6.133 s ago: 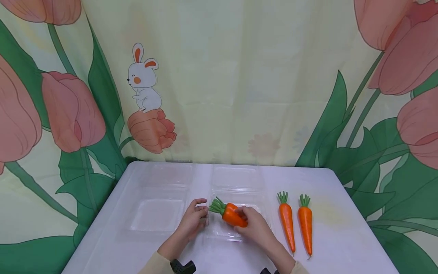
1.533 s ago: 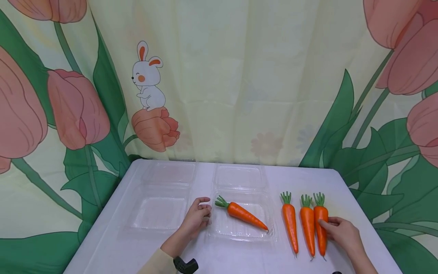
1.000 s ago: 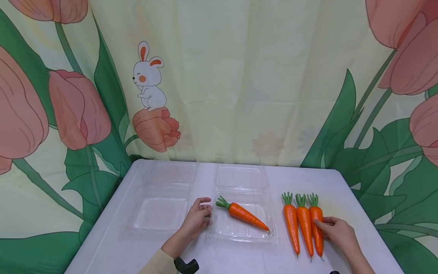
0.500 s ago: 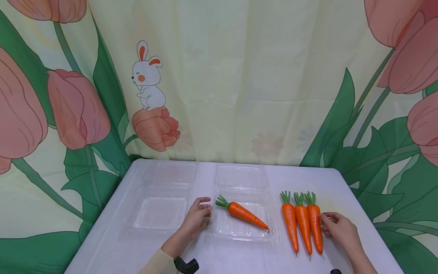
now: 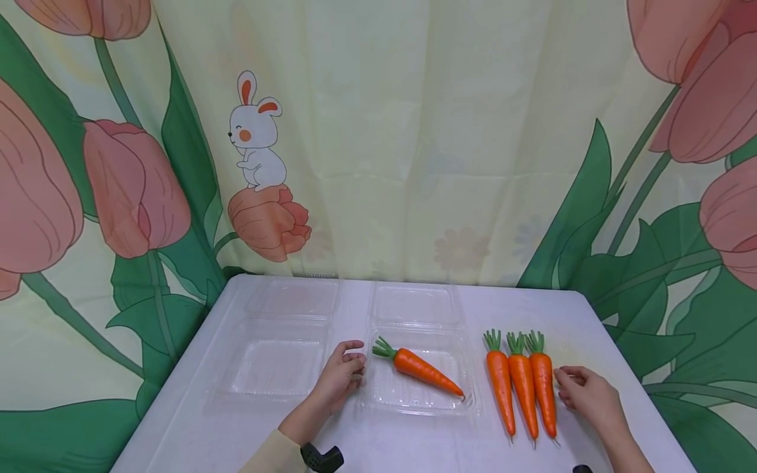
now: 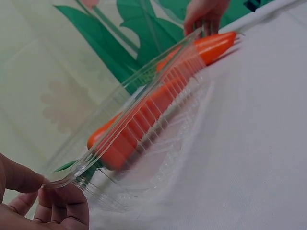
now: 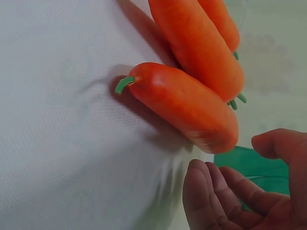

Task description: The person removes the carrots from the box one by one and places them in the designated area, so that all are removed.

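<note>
A carrot (image 5: 428, 374) with a green top lies slantwise in the right-hand clear plastic clamshell container (image 5: 387, 397), whose lid is folded back. My left hand (image 5: 338, 378) pinches that container's left rim; in the left wrist view the thumb is above the rim and curled fingers (image 6: 72, 206) are beneath it. Three more carrots lie side by side on the right: a left one (image 5: 501, 387), a middle one (image 5: 523, 391) and a right one (image 5: 543, 387). Just right of them is my right hand (image 5: 594, 401), holding nothing, its thumb and fingers apart in the right wrist view.
A second clear clamshell container (image 5: 275, 368), with its lid folded back, stands on the left of the white-covered table (image 5: 236, 437). Behind the table's far edge hangs a tulip-and-rabbit curtain (image 5: 402, 164).
The carrot held earlier over the container now lies in it. A third carrot has joined those on the right; the row was pushed together leftward, and my right hand has let go and drawn slightly away.
</note>
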`<state>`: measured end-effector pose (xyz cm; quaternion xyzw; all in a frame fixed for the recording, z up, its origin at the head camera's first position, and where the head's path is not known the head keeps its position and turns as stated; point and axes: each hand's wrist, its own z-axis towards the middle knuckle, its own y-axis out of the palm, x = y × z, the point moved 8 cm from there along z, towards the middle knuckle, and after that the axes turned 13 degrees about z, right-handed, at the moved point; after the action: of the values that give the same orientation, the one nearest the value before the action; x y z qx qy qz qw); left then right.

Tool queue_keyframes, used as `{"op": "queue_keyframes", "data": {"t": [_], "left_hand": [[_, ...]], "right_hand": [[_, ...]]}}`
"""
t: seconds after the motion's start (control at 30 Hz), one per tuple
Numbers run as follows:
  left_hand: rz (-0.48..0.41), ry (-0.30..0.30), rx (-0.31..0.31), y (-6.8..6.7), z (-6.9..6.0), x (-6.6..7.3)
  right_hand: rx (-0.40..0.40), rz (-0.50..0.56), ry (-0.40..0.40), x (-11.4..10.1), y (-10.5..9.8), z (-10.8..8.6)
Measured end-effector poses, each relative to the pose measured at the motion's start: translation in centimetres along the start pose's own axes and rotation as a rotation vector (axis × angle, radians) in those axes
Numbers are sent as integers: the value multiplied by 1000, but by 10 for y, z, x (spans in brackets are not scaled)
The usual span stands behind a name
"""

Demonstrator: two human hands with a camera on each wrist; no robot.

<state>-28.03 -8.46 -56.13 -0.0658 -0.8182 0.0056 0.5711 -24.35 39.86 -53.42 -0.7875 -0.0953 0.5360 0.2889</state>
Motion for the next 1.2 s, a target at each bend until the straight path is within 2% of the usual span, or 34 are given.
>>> {"op": "queue_keyframes", "data": {"t": [0.17, 0.4, 0.7, 1.2], "left_hand": [[-9, -13, -14, 0, 0, -2], [-11, -17, -31, 1, -1, -5], [-26, -12, -36, 1, 0, -3], [-11, -10, -27, 1, 1, -4]], "right_hand": [[21, -34, -13, -5, -3, 0], [75, -96, -73, -18, -6, -1], [134, -88, -132, -47, -2, -15], [76, -65, -246, -91, 29, -43]]}}
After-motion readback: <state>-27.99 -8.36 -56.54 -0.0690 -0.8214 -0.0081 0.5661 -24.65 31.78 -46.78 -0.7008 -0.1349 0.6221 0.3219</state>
